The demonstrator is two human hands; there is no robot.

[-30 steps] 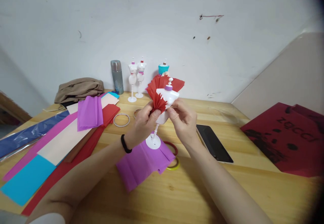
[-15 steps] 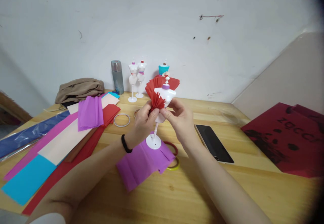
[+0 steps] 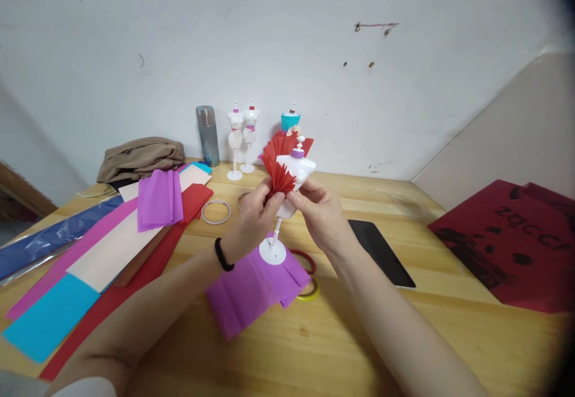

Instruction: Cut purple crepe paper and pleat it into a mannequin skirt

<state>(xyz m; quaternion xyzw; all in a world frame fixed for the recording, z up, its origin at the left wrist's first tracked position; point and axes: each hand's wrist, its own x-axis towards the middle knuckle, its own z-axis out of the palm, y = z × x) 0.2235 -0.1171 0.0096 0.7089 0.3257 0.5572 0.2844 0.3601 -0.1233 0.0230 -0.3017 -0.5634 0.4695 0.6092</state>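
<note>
**Pinched Fast at the Waist of a Miniature Dress Form**

Pinching a pleated red fan (image 3: 277,160) by its gathered lower end with the left hand (image 3: 256,212), just left of the white miniature dress form (image 3: 295,168); holding the form itself at the waist with the right hand (image 3: 326,212), with thumb in front and fingers curled behind. Flaring upward from the left fingertips, along the form's left side and on behind its neck, with jagged pleats overlapping the chest. Nearer to the fan with the left hand, nearer to bare white torso with the right. Tilted slightly along the form's long axis, with neck lying right of base. Impossible to tell whether anything thin sits between the right fingertips, or whether the base bears any weight.

Underlaid, on a light wood tabletop (image 3: 305,352), by a violet crepe sheet (image 3: 240,298); flanked just right of the form's base by a red tape roll (image 3: 312,260) and a yellow tape roll (image 3: 317,289), farther right by a smartphone (image 3: 384,256) and a red bag (image 3: 503,253). Bordered well left of the form by coloured strips (image 3: 114,250) and a brown cloth (image 3: 139,160). Backed, beyond the form, by a flask (image 3: 208,139), a turquoise-topped dress form (image 3: 290,122) and a scuffed white wall (image 3: 287,32).
</note>
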